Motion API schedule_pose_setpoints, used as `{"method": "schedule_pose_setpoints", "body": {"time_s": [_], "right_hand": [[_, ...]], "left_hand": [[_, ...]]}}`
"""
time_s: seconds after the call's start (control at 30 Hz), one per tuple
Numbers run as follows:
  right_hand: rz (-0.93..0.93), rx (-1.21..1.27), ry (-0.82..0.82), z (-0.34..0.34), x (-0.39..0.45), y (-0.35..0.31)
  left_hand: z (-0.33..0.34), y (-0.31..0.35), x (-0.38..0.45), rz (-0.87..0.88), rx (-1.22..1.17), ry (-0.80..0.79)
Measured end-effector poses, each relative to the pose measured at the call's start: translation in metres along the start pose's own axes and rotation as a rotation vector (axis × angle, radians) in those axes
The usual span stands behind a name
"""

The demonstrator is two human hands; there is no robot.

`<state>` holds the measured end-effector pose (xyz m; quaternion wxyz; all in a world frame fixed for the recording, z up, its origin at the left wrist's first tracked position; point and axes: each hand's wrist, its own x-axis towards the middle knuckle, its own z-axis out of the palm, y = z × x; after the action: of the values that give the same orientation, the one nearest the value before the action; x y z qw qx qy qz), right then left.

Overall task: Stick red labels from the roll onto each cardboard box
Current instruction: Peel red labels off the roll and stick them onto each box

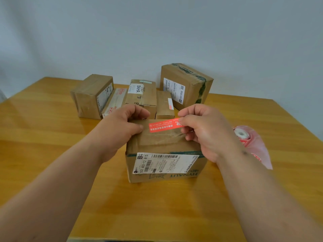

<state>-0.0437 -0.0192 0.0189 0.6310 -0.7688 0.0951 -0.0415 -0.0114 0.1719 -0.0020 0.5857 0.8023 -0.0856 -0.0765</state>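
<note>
Label roll (242, 135) half hidden behind right hand (208, 131); red label (165, 126) print illegible.

So the room's pretty plain. Behind everything there's a bare wall (157, 28), pale grey-blue, no marks or pictures on it, a bit darker toward the left corner. The only furniture is a wooden table (43, 140), a warm honey-yellow with visible grain and a glossy finish, and its back edge sits right up against the wall. The light is soft and even and bounces off the tabletop in pale streaks, mostly on the left side. The table's front edge shows at the bottom.
</note>
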Motion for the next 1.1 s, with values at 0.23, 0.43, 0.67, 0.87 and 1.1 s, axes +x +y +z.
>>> {"method": "schedule_pose_setpoints", "body": {"time_s": [0.23, 0.43, 0.67, 0.87, 1.1], "right_hand": [[0.011, -0.011, -0.008, 0.004, 0.0, -0.008], [-0.02, -0.188, 0.016, 0.008, 0.001, -0.008], [-0.206, -0.642, 0.052, 0.016, 0.004, -0.005], [-0.249, -0.775, 0.037, 0.017, 0.004, -0.003], [-0.237, -0.875, -0.01, 0.019, 0.004, -0.005]], "left_hand": [[-0.001, 0.014, -0.009, 0.034, 0.167, -0.071], [-0.001, 0.01, -0.002, 0.023, 0.221, -0.004], [0.001, 0.007, 0.0, -0.077, 0.219, -0.002], [0.004, 0.012, 0.002, 0.012, 0.493, 0.048], [0.008, 0.015, 0.002, 0.122, 0.732, 0.107]]}}
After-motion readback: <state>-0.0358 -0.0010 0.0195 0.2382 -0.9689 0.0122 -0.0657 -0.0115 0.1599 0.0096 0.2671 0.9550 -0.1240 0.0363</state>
